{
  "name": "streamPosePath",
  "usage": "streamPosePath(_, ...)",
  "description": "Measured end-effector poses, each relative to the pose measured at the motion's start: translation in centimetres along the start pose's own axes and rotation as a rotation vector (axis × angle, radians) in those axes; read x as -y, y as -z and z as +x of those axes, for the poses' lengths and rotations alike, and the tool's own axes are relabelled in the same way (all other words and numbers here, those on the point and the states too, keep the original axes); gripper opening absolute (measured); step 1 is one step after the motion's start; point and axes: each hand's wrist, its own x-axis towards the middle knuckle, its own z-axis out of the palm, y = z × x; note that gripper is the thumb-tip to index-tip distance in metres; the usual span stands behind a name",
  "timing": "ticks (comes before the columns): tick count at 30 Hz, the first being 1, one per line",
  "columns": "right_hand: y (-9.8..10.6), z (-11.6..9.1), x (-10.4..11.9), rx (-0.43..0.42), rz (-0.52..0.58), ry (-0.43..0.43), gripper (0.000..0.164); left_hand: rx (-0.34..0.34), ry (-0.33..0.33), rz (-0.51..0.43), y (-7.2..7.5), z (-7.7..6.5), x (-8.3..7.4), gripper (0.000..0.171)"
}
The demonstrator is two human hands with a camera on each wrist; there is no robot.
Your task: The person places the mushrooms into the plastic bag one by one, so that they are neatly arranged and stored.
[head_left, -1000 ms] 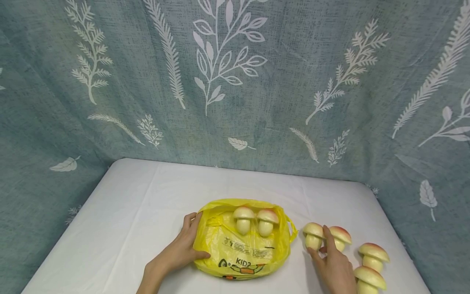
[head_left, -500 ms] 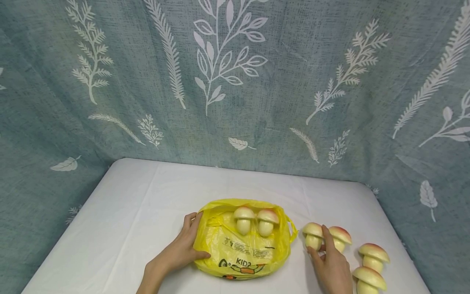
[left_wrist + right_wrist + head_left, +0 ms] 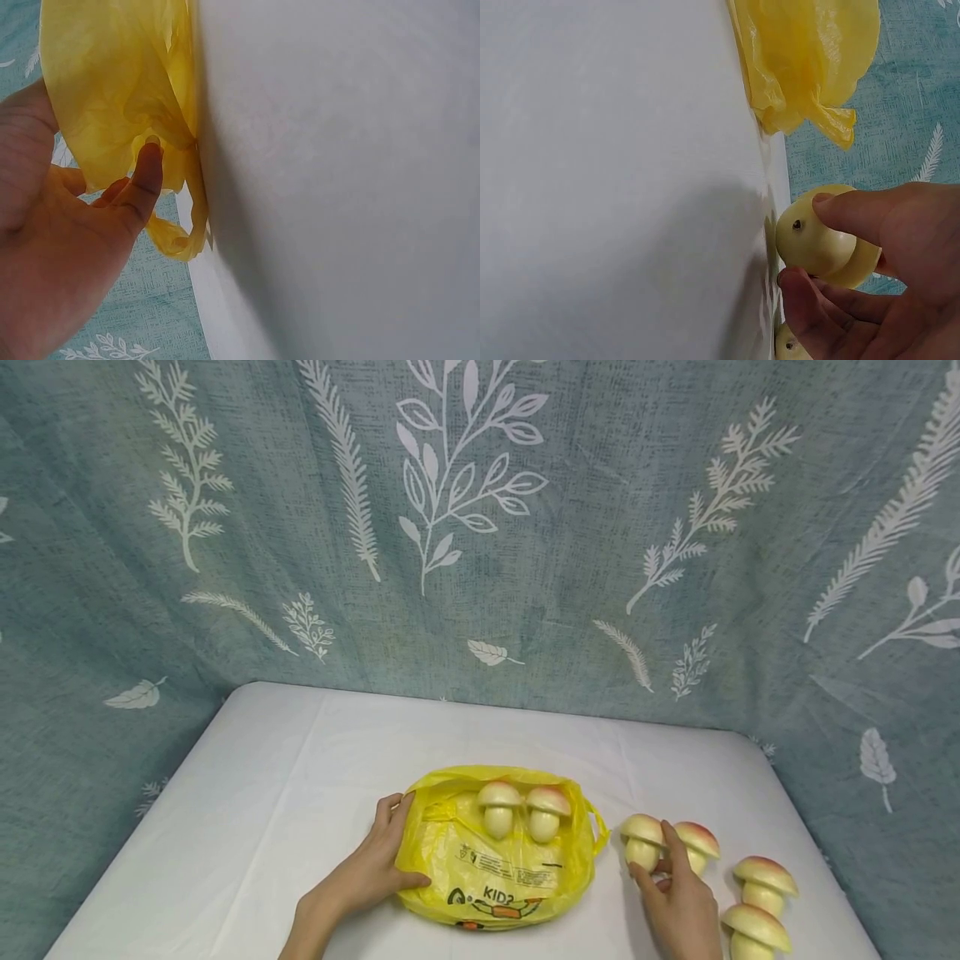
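Plastic, thin and crinkled, forms the yellow bag [image 3: 480, 864] whose left side our left hand [image 3: 380, 860] grips, thumb well apart from fingers, while our right hand [image 3: 678, 903], pointing forward with bent fingers, pinches a smooth, dome-capped mushroom [image 3: 640, 837] by its rounded stem [image 3: 816, 238], just right of the bag.

Head view faces forward, down — closer wrist views share the bag [image 3: 497, 865].

Bag [image 3: 442, 860], mushrooms [image 3: 763, 877] on apparently cloth-covered table [image 3: 330, 785]
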Motion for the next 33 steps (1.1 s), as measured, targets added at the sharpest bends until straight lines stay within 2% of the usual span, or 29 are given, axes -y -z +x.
streamPosePath(5, 0.2, -0.1, 0.5, -0.025, 0.013, -0.012, 0.075, -0.002, -0.005, 0.012, 0.0, 0.1, 0.0, 0.112)
streamPosePath(20, 0.7, -0.6, 1.7, -0.126, 0.080, 0.103, 0.074, -0.008, -0.019, 0.020, 0.0, 0.2, 0.0, 0.112)
streamPosePath(33, 0.6, -1.4, 3.9, -0.122, 0.140, 0.092, 0.075, -0.007, -0.004, 0.021, -0.1, 0.1, 0.0, 0.112)
